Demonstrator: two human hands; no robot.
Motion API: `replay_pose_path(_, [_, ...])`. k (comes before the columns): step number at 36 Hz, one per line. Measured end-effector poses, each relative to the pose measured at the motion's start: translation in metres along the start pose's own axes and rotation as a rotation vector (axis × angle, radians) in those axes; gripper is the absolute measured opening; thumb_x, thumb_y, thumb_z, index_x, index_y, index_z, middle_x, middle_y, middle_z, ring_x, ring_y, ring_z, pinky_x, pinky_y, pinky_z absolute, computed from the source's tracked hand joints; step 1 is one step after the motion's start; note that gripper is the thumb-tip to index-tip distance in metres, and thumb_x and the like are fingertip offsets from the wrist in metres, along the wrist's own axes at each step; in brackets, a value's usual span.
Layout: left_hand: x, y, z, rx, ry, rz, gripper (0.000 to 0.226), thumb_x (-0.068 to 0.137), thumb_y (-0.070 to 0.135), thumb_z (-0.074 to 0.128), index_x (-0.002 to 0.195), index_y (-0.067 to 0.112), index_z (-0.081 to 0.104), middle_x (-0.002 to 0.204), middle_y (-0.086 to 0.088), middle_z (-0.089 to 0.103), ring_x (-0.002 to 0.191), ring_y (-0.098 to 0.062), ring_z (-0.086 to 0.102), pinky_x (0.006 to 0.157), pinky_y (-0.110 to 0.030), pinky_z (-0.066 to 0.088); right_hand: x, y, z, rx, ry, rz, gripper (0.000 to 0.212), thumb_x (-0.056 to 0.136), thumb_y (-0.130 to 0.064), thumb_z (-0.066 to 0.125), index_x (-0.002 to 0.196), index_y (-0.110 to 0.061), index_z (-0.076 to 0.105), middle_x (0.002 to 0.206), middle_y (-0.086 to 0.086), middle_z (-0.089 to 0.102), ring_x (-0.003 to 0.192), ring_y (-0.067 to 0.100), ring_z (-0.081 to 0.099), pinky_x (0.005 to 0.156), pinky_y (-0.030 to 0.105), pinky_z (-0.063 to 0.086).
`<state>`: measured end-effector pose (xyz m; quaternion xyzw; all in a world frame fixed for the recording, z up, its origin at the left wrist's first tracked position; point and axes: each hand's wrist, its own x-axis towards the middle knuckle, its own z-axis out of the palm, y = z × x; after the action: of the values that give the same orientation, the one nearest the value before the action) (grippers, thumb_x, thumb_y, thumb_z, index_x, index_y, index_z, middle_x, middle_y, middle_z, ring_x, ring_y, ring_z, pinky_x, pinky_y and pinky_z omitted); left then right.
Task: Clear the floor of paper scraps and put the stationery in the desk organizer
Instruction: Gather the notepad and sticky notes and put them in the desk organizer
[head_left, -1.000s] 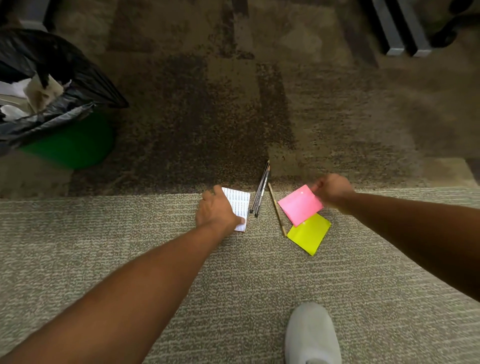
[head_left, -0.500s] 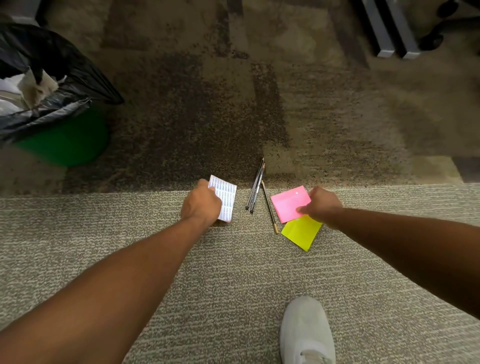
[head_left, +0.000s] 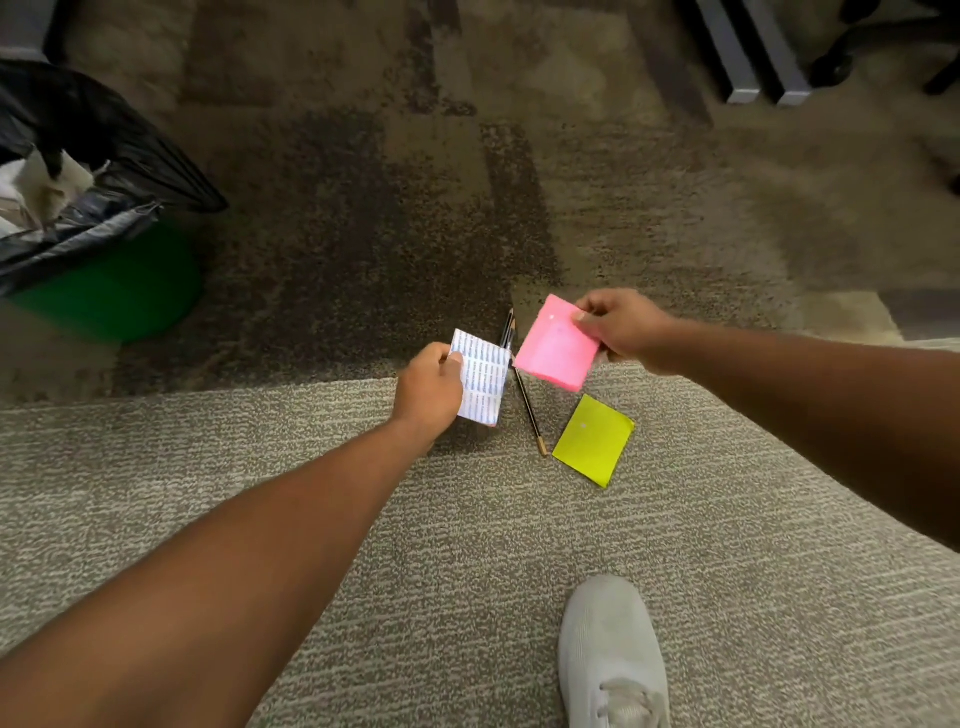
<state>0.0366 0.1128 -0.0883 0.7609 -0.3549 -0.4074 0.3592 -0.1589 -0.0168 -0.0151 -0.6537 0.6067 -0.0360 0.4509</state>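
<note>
Since half a second ago the right hand (head_left: 621, 327) is lifting the square pink pad (head_left: 558, 345) off the yellow pad (head_left: 594, 440), while the left hand (head_left: 428, 387) is pinching the white card (head_left: 483, 385) left of it.

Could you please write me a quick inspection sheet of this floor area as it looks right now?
Surface: two-tone carpet, grey band near, darker brown beyond.
Job's things: pink sticky pad and white printed pad, both lifted; yellow sticky pad, pencil and dark pens lying on the carpet.
Clutter: nothing seen.
Grippers: left hand holds the white printed pad; right hand holds the pink sticky pad.
Cables: nothing seen.
Surroundings: green bin with black liner, far left; grey furniture legs; white shoe.
</note>
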Motion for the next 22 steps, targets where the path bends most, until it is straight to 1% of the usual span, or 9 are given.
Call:
replay_pose_path(2, [-0.001,0.004,0.002,-0.093,-0.028,-0.014,0.024,0.102,0.024,0.042,0.096,0.015,0.062,0.091,-0.002,0.068,0.080,-0.017,0.061,0.071,-0.033,0.048,-0.004,-0.007,0.011,-0.012,-0.050,-0.061,0.011,0.098,-0.019,0.057,0.092,-0.015,0.065,0.074,0.001,0.063,0.057,0.011,0.051,0.045,0.021,0.037])
replay_pose_path(4, [-0.003,0.008,0.003,-0.137,-0.062,-0.018,0.025,0.102,0.021,0.041,0.086,0.015,0.059,0.079,0.001,0.060,0.070,-0.012,0.049,0.062,-0.029,0.038,-0.005,-0.012,0.024,-0.027,-0.060,-0.110,0.010,0.096,-0.018,0.060,0.097,-0.011,0.067,0.074,0.000,0.063,0.055,0.008,0.049,0.040,0.016,0.036])
replay_pose_path(6, [-0.005,0.010,0.004,-0.170,-0.075,-0.005,0.027,0.102,0.022,0.041,0.082,0.017,0.058,0.076,0.003,0.055,0.070,-0.012,0.045,0.061,-0.029,0.034,-0.005,-0.014,0.035,-0.026,-0.062,-0.131,0.012,0.094,-0.018,0.063,0.096,-0.009,0.069,0.076,0.002,0.065,0.055,0.009,0.050,0.041,0.017,0.038])
replay_pose_path(8, [-0.006,0.011,0.004,-0.221,-0.075,-0.004,0.026,0.102,0.026,0.043,0.085,0.018,0.062,0.078,0.003,0.058,0.073,-0.012,0.047,0.063,-0.029,0.036,-0.005,-0.015,0.041,-0.031,-0.066,-0.141,0.015,0.091,-0.019,0.068,0.095,-0.005,0.072,0.080,0.007,0.069,0.058,0.013,0.055,0.045,0.022,0.044])
replay_pose_path(11, [-0.008,0.013,0.002,-0.246,-0.132,-0.006,0.022,0.099,0.035,0.053,0.101,0.017,0.066,0.094,-0.001,0.070,0.082,-0.015,0.062,0.071,-0.032,0.049,-0.002,-0.013,0.046,-0.039,-0.034,-0.144,0.010,0.087,-0.021,0.073,0.087,-0.010,0.074,0.082,0.009,0.074,0.066,0.019,0.066,0.056,0.032,0.057])
replay_pose_path(13, [-0.009,0.012,0.002,-0.256,-0.190,-0.013,0.018,0.097,0.028,0.060,0.108,0.016,0.065,0.102,-0.006,0.072,0.094,-0.022,0.069,0.083,-0.040,0.058,-0.002,-0.012,0.047,-0.010,-0.016,-0.141,0.008,0.085,-0.021,0.075,0.079,-0.016,0.071,0.079,0.006,0.073,0.068,0.020,0.068,0.063,0.035,0.060])
replay_pose_path(16, [-0.008,0.011,0.001,-0.234,-0.205,-0.024,0.017,0.096,0.017,0.060,0.112,0.013,0.065,0.104,-0.008,0.073,0.098,-0.026,0.070,0.090,-0.048,0.056,-0.004,-0.009,0.042,-0.034,0.017,-0.144,0.012,0.084,-0.028,0.075,0.081,-0.017,0.071,0.076,0.001,0.071,0.068,0.019,0.067,0.063,0.039,0.059])
replay_pose_path(19, [-0.009,0.012,0.001,-0.216,-0.187,-0.025,0.019,0.098,0.014,0.055,0.114,0.010,0.064,0.106,-0.008,0.072,0.101,-0.027,0.069,0.091,-0.046,0.056,-0.004,0.005,0.032,-0.150,0.114,-0.093,0.020,0.081,-0.033,0.077,0.082,-0.014,0.071,0.076,0.004,0.071,0.065,0.017,0.062,0.064,0.040,0.058])
replay_pose_path(22, [-0.009,0.010,0.001,-0.206,-0.170,-0.041,0.016,0.100,0.013,0.052,0.112,0.013,0.063,0.108,-0.009,0.072,0.102,-0.027,0.068,0.091,-0.046,0.055,-0.008,0.028,0.025,-0.472,0.074,0.064,0.030,0.080,-0.037,0.078,0.090,-0.009,0.071,0.089,0.011,0.074,0.072,0.020,0.068,0.070,0.035,0.059])
